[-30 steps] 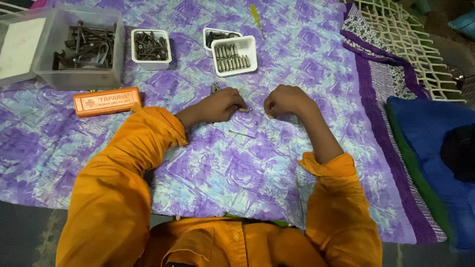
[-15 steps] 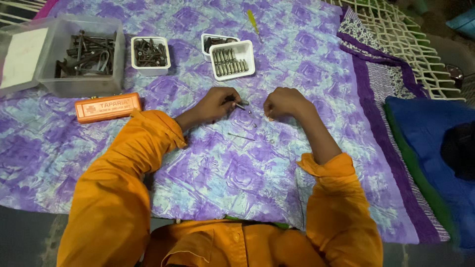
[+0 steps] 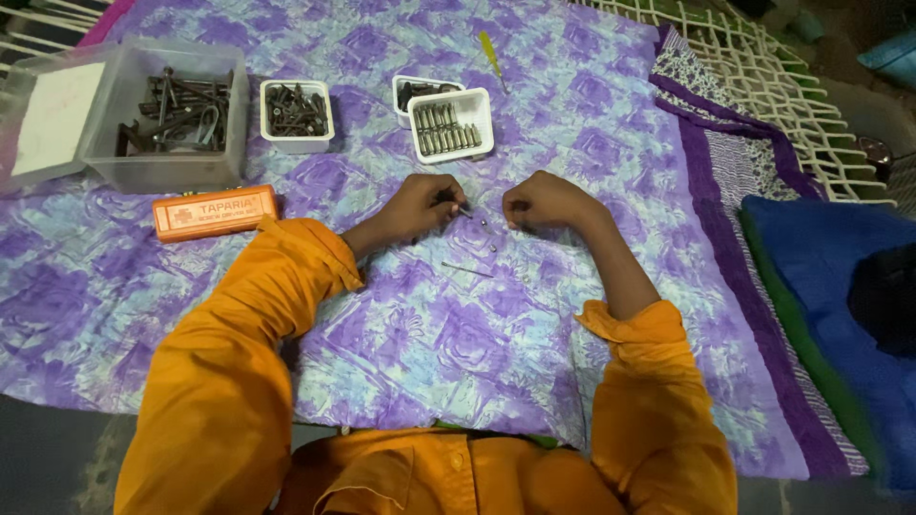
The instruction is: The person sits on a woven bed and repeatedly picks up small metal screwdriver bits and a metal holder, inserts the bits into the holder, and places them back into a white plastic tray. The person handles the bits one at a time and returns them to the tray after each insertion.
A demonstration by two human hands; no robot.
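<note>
My left hand [image 3: 418, 206] rests on the purple flowered cloth [image 3: 592, 124], its fingers pinched on a small metal bit [image 3: 460, 209] whose tip sticks out to the right. My right hand [image 3: 542, 201] lies a short way to the right as a closed fist; whether it holds anything is hidden. Between and below the hands a few small metal pieces [image 3: 488, 236] and a thin rod [image 3: 468, 271] lie loose on the cloth. Both arms wear orange sleeves.
A white tray of metal bits [image 3: 451, 126] sits just beyond the hands, a second tray [image 3: 412, 91] behind it and a third [image 3: 297, 114] to its left. A clear plastic box of dark tools [image 3: 172, 119], an orange case [image 3: 214, 212], a yellow screwdriver [image 3: 491, 55], and blue fabric [image 3: 830, 286] at right.
My left hand has shifted slightly and now pinches a small bit with its tip showing. My right fist has stayed in place.
</note>
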